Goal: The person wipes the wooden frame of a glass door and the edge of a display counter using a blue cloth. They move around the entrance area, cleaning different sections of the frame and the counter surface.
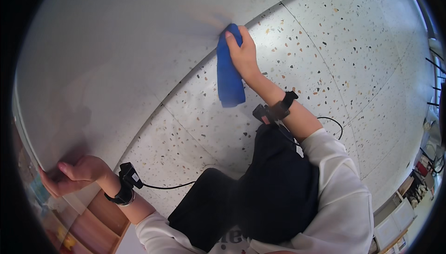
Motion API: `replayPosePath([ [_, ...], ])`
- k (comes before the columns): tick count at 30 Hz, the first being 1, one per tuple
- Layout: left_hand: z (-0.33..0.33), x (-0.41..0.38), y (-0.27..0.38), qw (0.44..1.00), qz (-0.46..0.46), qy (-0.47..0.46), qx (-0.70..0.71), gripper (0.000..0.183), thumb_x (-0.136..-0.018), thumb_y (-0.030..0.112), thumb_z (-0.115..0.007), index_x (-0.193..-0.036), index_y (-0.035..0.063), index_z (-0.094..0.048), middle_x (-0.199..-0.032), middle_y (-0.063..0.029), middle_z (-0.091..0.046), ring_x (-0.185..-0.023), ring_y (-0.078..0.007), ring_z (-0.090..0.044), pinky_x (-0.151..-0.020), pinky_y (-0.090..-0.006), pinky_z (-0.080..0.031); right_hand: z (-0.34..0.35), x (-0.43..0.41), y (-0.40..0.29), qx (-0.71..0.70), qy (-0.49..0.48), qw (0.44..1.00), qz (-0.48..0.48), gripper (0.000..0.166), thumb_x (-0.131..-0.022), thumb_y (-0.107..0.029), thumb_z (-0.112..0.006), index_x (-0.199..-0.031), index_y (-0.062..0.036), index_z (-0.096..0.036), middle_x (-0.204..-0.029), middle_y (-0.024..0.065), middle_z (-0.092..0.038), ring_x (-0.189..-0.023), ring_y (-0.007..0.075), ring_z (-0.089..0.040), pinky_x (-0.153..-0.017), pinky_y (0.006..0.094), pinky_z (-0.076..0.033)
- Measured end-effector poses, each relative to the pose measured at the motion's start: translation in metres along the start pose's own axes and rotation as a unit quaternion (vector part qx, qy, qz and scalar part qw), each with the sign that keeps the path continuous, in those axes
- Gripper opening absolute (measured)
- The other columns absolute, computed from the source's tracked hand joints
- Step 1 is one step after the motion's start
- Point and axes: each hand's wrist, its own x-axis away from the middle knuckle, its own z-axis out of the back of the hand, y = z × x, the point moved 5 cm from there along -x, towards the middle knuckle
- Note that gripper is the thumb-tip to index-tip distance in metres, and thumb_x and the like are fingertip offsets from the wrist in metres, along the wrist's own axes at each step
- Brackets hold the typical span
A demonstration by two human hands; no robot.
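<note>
A folded blue cloth [230, 76] is in my right hand [245, 53], thumb on top, and its lower end hangs over the speckled floor. The hand is at the lower edge of a large, smooth grey-white panel [104, 62], which shows a faint reflection of it. My left hand [75, 175] is at the panel's far left edge, its fingers by the border and its palm turned partly up; no object shows in it. Each wrist wears a black strap with a small device and a cable.
Speckled terrazzo floor [313, 69] with thin joint lines spreads at the right. Wooden shelving [104, 219] stands at the lower left, beside a clear pane. Along the far right are shelves with mixed items and a white drawer unit [395, 222]. A black cable [170, 187] runs from the left wrist.
</note>
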Motion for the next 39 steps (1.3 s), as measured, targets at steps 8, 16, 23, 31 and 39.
replayPosePath([
  [8, -0.004, -0.003, 0.004, 0.999, -0.021, 0.005, -0.03, 0.037, -0.087, 0.024, -0.054, -0.116, 0.0013, -0.057, -0.116, -0.0119, -0.042, -0.108, -0.0239, -0.047, -0.093, -0.0373, -0.042, 0.023, -0.024, 0.058, 0.116, 0.018, 0.992, -0.037, 0.023, -0.094, -0.023, -0.055, -0.106, -0.0034, -0.054, -0.094, 0.0203, -0.065, -0.09, 0.038, -0.062, -0.08, 0.0414, -0.048],
  [16, 0.0, -0.007, 0.008, 0.999, -0.001, -0.003, -0.041, 0.039, -0.085, 0.023, -0.054, -0.116, 0.001, -0.057, -0.117, -0.0121, -0.04, -0.112, -0.0247, -0.044, -0.095, -0.0383, -0.041, -0.018, 0.017, 0.019, -0.013, 0.004, 1.0, 0.021, 0.019, -0.097, -0.019, -0.054, -0.108, -0.0036, -0.05, -0.09, 0.0116, -0.059, -0.083, 0.0205, -0.056, -0.078, 0.0325, -0.046],
  [23, -0.008, 0.003, 0.001, 1.0, -0.002, 0.0, 0.001, 0.043, -0.081, 0.018, -0.051, -0.119, -0.0011, -0.05, -0.115, -0.0115, -0.044, -0.101, -0.0237, -0.049, -0.085, -0.0352, -0.044, -0.023, 0.024, 0.071, 0.08, -0.039, 0.996, -0.001, 0.015, -0.093, -0.016, -0.06, -0.101, -0.0043, -0.055, -0.082, 0.0089, -0.061, -0.075, 0.0193, -0.058, -0.071, 0.0323, -0.048],
  [31, -0.001, -0.002, 0.003, 0.999, -0.012, 0.008, 0.033, 0.039, -0.085, 0.02, -0.052, -0.117, -0.0017, -0.056, -0.118, -0.0131, -0.046, -0.109, -0.0256, -0.05, -0.095, -0.0384, -0.041, -0.021, 0.02, 0.022, -0.03, 0.015, 0.997, -0.074, 0.014, -0.095, -0.018, -0.058, -0.095, -0.0047, -0.055, -0.081, 0.0046, -0.058, -0.074, 0.0112, -0.054, -0.067, 0.0284, -0.047],
  [39, 0.001, 0.001, 0.001, 1.0, -0.005, -0.003, 0.014, 0.041, -0.081, 0.019, -0.053, -0.116, -0.0017, -0.055, -0.118, -0.0124, -0.044, -0.112, -0.0253, -0.047, -0.096, -0.0387, -0.04, -0.021, 0.018, 0.029, -0.073, 0.029, 0.993, -0.087, 0.017, -0.096, -0.021, -0.056, -0.093, -0.0046, -0.052, -0.078, 0.0035, -0.056, -0.074, 0.0115, -0.055, -0.067, 0.0272, -0.047],
])
